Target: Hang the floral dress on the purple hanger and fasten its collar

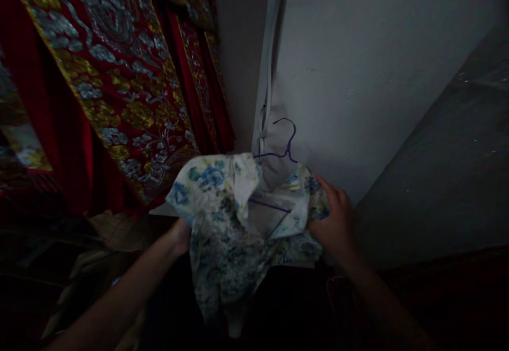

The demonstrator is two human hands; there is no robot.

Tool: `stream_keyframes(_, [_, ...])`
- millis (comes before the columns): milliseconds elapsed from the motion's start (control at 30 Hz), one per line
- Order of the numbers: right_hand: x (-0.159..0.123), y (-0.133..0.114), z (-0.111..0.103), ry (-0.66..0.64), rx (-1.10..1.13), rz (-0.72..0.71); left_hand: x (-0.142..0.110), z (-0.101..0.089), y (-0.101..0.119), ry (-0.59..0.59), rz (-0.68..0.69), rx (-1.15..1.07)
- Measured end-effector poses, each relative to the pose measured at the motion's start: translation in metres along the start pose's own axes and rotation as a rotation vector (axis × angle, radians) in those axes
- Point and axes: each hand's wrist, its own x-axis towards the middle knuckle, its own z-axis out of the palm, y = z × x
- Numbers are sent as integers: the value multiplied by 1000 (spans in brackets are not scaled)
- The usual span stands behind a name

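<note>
Before pale walls (pixel 358 75), both hands (pixel 336 224) hold a floral shirt (pixel 222 224), hanger (pixel 288 151) partly inside.

Shirt (pixel 222 224): on hanger (pixel 288 151), between left hand (pixel 182 236) and right hand (pixel 336 218). Hook (pixel 295 128): beyond collar (pixel 246 184). Drapery (pixel 131 75): left of hanger. Wall (pixel 358 86): behind shirt, extending right.

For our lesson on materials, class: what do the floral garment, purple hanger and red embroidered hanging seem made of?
Floral garment: thin, matte fabric, judging by its soft folds; fibre unclear.
Purple hanger: perhaps coated wire, being slim with a curved hook.
Red embroidered hanging: cloth, falling in folds, with glinting gold and silver decoration, probably metallic thread.
</note>
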Motion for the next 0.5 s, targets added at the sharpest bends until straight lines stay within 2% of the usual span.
stream_keyframes(100, [29, 3, -7, 9, -88, 58, -4, -12, -26, 73, 37, 5])
stream_keyframes(200, [54, -13, -7, -29, -128, 24, -10, -2, -44, 128, 131, 91])
stream_keyframes(267, [61, -28, -5, -43, -125, -25, -15, 7, -52, 183, 187, 189])
stream_keyframes(333, [59, -40, -3, -50, -110, -64, -20, 14, -60, 281, 236, 236])
stream_keyframes(400, [51, -47, -3, -60, -97, -80, -26, 17, -70, 394, 253, 184])
stream_keyframes(500, [27, -46, -6, -49, -34, -64, -36, 17, -88, 477, 203, 50])
